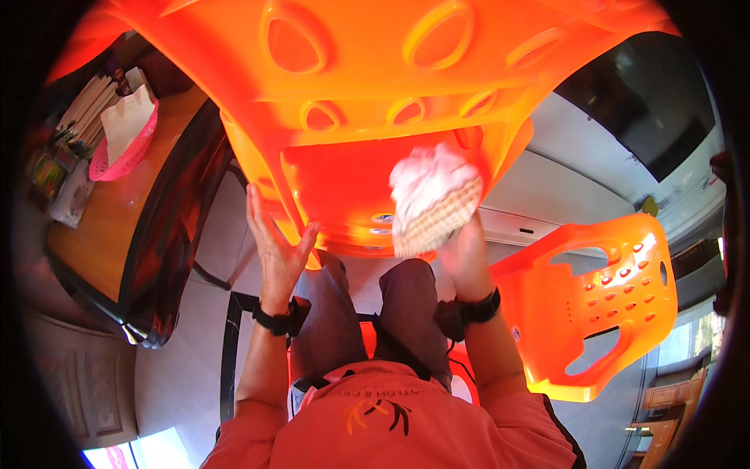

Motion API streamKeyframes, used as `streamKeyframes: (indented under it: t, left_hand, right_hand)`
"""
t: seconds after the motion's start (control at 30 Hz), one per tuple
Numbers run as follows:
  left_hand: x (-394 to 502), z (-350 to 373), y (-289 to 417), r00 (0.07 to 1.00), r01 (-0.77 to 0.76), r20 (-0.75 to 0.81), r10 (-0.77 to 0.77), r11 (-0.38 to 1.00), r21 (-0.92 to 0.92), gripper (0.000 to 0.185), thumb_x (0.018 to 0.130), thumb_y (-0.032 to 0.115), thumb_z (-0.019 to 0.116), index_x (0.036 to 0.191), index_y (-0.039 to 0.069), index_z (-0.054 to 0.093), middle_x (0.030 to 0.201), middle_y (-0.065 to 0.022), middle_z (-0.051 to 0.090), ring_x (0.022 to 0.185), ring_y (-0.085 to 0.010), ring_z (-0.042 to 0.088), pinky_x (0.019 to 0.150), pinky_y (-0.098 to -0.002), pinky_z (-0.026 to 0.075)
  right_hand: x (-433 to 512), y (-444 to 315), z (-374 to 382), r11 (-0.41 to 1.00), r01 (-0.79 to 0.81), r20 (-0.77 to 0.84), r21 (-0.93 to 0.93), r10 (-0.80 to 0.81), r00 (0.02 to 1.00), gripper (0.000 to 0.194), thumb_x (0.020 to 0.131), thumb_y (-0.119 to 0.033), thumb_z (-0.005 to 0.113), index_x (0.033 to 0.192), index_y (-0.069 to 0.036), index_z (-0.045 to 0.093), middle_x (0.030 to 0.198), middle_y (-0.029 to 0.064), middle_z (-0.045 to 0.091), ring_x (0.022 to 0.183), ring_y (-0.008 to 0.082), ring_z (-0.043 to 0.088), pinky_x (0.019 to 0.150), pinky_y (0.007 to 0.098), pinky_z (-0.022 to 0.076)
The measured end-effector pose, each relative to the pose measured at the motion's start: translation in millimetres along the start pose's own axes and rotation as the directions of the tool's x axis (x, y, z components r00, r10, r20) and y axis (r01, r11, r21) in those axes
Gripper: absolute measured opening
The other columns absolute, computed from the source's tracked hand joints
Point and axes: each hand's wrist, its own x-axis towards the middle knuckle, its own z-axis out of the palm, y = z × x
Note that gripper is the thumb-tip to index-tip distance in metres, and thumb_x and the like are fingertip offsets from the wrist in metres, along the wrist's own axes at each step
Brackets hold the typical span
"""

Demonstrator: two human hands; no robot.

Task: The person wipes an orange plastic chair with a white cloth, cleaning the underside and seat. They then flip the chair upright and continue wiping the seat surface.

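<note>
A large orange plastic chair [381,82] with teardrop-shaped holes fills the upper middle of the head view, in front of my knees. My left hand [278,252] is at its left edge, thumb on the near side and straight fingers along the outside, with the chair's edge between them. In my right hand [469,252] is a crumpled pink and white cloth [436,196] with a checked part. The cloth is blurred and lies over the chair's red-orange inner panel [345,187]; whether it touches the panel I cannot tell. My right fingers are mostly hidden behind it.
Another orange plastic chair [627,293] stands close by my right arm. At left is a wooden table [158,170] with a dark edge, bearing a pink plastic basket [149,135] and bundled sticks [88,102]. A dark screen [644,99] is at upper right. Tiled floor [176,375] shows at left.
</note>
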Motion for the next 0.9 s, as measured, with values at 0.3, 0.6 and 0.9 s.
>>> streamKeyframes:
  t: [0.3, 0.6, 0.9]
  left_hand:
    - [3.5, 22.8, -13.6, 1.0, 0.019, -0.003, -0.019, 0.997, 0.074, 0.095, 0.083, 0.003, 0.07, 0.159, -0.001, 0.012, 0.156, -0.0317, 0.019, 0.143, -0.0534, 0.03, 0.118, -0.052, 0.036]
    - [2.4, 24.6, -22.6, 0.998, -0.029, 0.063, 0.016, 0.978, 0.208, 0.096, 0.088, 0.004, 0.063, 0.161, 0.0, 0.001, 0.157, -0.0351, 0.013, 0.142, -0.0574, 0.027, 0.117, -0.0527, 0.035]
    - [4.2, 25.6, -22.1, 0.999, -0.003, 0.054, -0.006, 0.988, 0.157, 0.103, 0.085, -0.002, 0.064, 0.162, 0.002, -0.005, 0.159, -0.0345, 0.008, 0.144, -0.0561, 0.026, 0.117, -0.0507, 0.037]
  right_hand:
    - [99.5, 18.1, 52.1, 0.675, -0.097, 0.269, 0.731, -0.155, 0.951, 0.051, 0.103, -0.045, 0.052, 0.143, -0.013, 0.053, 0.147, 0.0016, 0.056, 0.135, 0.0256, 0.052, 0.116, 0.0519, 0.0376]
    - [162.6, 49.4, 32.5, 0.888, -0.177, 0.669, 0.425, -0.175, 0.723, 0.033, 0.102, -0.037, 0.058, 0.122, -0.011, 0.06, 0.114, 0.0043, 0.067, 0.109, 0.029, 0.062, 0.093, 0.0467, 0.0511]
    - [169.1, 53.3, 44.5, 0.825, -0.342, 0.711, 0.449, -0.099, 0.696, 0.035, 0.1, -0.03, 0.062, 0.122, -0.004, 0.063, 0.118, 0.0148, 0.07, 0.103, 0.0322, 0.067, 0.095, 0.0507, 0.0498]
